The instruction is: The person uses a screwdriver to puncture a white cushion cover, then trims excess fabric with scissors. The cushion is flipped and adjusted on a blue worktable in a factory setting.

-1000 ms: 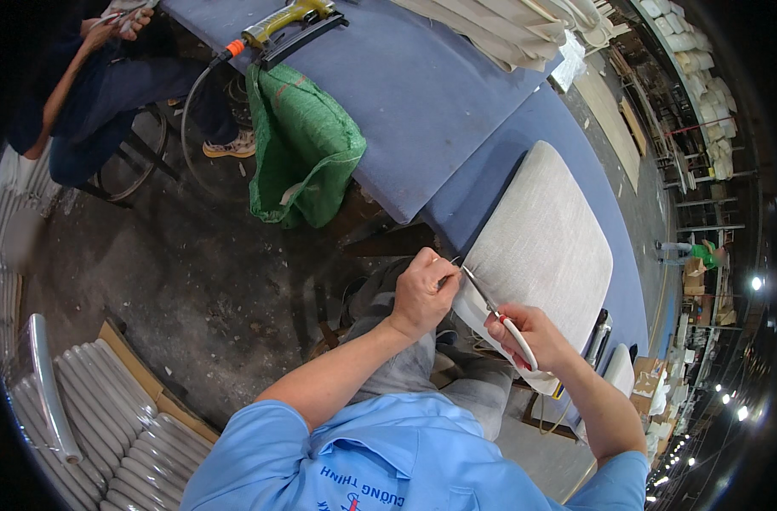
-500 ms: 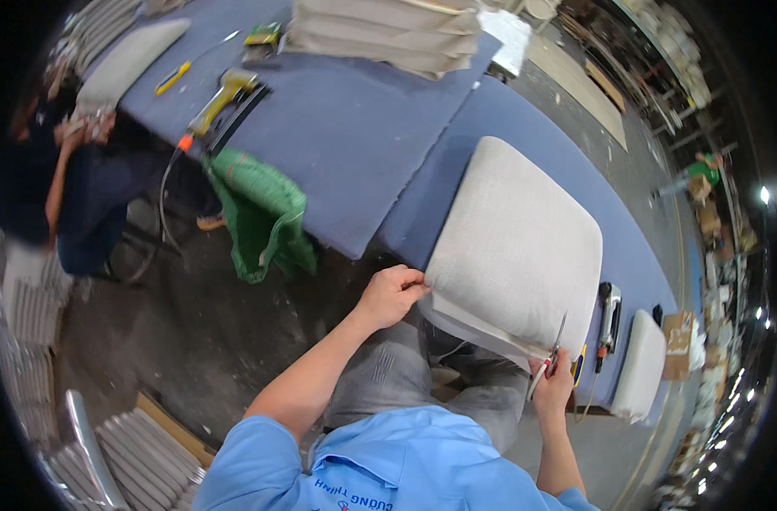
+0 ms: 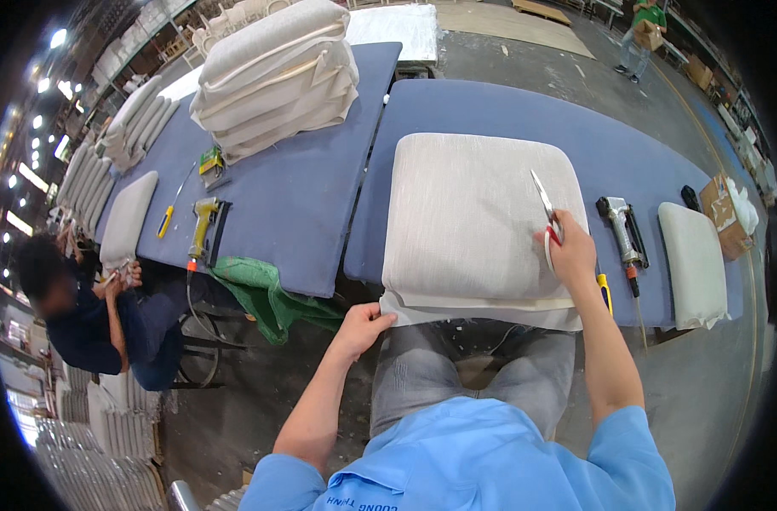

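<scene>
A light grey upholstered seat cushion [image 3: 482, 213] lies on the blue-covered table right in front of me. At its near left corner my left hand [image 3: 364, 330] pinches the loose edge of the fabric flap [image 3: 456, 313] that hangs out along the near side. My right hand [image 3: 573, 247] is closed round the red handles of a pair of scissors [image 3: 543, 198]. Their blades point up and away over the right part of the cushion, seeming nearly closed; whether they touch it I cannot tell.
Right of the cushion lie a staple gun [image 3: 624, 234], a yellow-handled tool [image 3: 605, 294] and another cushion [image 3: 695, 264]. On the left table are a yellow staple gun [image 3: 204, 228], a screwdriver [image 3: 166, 220] and stacked cushions [image 3: 278, 77]. A co-worker [image 3: 90, 298] sits at the left.
My right hand has lifted the scissors from the near right corner to above the cushion. The left hand still pinches the near left corner, its flap now drawn outward. My view has turned.
</scene>
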{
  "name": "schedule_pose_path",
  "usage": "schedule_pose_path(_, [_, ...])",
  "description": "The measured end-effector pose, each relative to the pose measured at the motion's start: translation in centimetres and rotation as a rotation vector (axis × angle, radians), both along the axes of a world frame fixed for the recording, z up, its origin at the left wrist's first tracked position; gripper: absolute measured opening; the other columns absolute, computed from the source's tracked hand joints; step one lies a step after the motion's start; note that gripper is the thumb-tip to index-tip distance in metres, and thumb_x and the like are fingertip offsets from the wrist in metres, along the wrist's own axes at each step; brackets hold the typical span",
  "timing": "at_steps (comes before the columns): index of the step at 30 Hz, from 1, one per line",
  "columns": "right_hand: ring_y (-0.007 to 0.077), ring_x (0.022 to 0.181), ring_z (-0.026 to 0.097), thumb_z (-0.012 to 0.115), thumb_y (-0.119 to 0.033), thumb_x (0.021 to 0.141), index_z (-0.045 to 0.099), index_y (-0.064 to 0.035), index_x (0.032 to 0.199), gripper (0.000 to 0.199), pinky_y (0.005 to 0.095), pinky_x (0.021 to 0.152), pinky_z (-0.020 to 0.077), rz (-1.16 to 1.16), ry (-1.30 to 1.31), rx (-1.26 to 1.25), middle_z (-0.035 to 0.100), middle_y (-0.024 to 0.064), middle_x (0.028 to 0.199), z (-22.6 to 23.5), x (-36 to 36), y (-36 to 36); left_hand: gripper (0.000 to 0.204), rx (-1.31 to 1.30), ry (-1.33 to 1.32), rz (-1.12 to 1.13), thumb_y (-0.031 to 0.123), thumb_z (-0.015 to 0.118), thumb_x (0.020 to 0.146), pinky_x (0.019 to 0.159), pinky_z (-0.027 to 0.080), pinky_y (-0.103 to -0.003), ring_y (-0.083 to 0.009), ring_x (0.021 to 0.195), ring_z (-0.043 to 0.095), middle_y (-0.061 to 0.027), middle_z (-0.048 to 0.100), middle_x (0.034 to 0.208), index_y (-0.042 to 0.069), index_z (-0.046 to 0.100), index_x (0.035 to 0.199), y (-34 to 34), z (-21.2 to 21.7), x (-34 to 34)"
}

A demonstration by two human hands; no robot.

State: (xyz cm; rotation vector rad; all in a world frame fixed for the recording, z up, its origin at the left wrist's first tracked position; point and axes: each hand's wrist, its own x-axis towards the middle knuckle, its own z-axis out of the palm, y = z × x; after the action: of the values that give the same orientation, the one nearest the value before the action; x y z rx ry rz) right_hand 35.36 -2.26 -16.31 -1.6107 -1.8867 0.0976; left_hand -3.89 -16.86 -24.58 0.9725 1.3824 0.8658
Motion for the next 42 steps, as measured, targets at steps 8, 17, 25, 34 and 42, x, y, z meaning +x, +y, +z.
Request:
schedule_pose_path(8, [0.0079, 0.067, 0.055, 0.078, -0.032, 0.100, 0.062, -0.0050, 0.126, 0.041, 0.0253, 0.063, 0.0483, 0.297, 0.985, -0.847, 0.058, -0.0028, 0.079, -5.0, -3.4, -17.2, 0.018, -0.139, -0.150, 0.026, 0.023, 0.073, 0.103, 0.047, 0.033, -0.024, -0.0026, 0.052, 0.041, 0.0077, 0.056, 0.072, 0.005, 0.073, 0.102, -2.2, 0.9, -1.1])
schedule_pose_path(17, [0.0208, 0.071, 0.072, 0.042, -0.076, 0.102, 0.055, -0.0097, 0.126, 0.072, 0.0341, 0.062, 0.0567, 0.557, 1.320, -1.750, 0.067, 0.0064, 0.087, -2.6, -11.1, -19.5, 0.020, -0.154, -0.098, 0.042, 0.024, 0.072, 0.103, 0.046, 0.034, -0.024, -0.0030, 0.050, 0.041, 0.0087, 0.050, 0.066, 0.010, 0.067, 0.090, -1.0, 2.2, -0.6])
schedule_pose_path(25, [0.0206, 0.066, 0.069, 0.047, -0.080, 0.099, 0.050, -0.0039, 0.128, 0.082, 0.0345, 0.058, 0.0548, 0.492, 1.227, -1.621, 0.064, 0.0094, 0.087, -4.3, -17.2, -21.9, 0.021, -0.124, -0.016, 0.036, 0.026, 0.070, 0.104, 0.045, 0.032, -0.024, -0.0027, 0.049, 0.041, 0.0087, 0.050, 0.066, 0.012, 0.066, 0.089, -1.7, 2.1, -1.2])
schedule_pose_path(34, [0.0177, 0.059, 0.065, 0.049, -0.077, 0.101, 0.050, -0.0072, 0.112, 0.071, 0.0320, 0.054, 0.0510, 0.431, 1.249, -1.430, 0.060, 0.0064, 0.079, -4.7, -21.0, -22.1, 0.020, -0.160, -0.023, 0.069, 0.024, 0.069, 0.104, 0.046, 0.032, -0.023, -0.0024, 0.051, 0.042, 0.0086, 0.051, 0.068, 0.011, 0.066, 0.090, -2.1, 2.5, -0.8])
schedule_pose_path(42, [0.0169, 0.056, 0.063, 0.052, -0.068, 0.105, 0.051, -0.0069, 0.110, 0.061, 0.0314, 0.051, 0.0499, 0.390, 1.232, -1.341, 0.060, 0.0053, 0.079, -4.6, -22.2, -22.3, 0.022, -0.117, -0.036, 0.083, 0.025, 0.066, 0.106, 0.044, 0.029, -0.023, -0.0021, 0.048, 0.039, 0.0088, 0.049, 0.065, 0.012, 0.066, 0.088, -2.1, 2.0, -0.9])
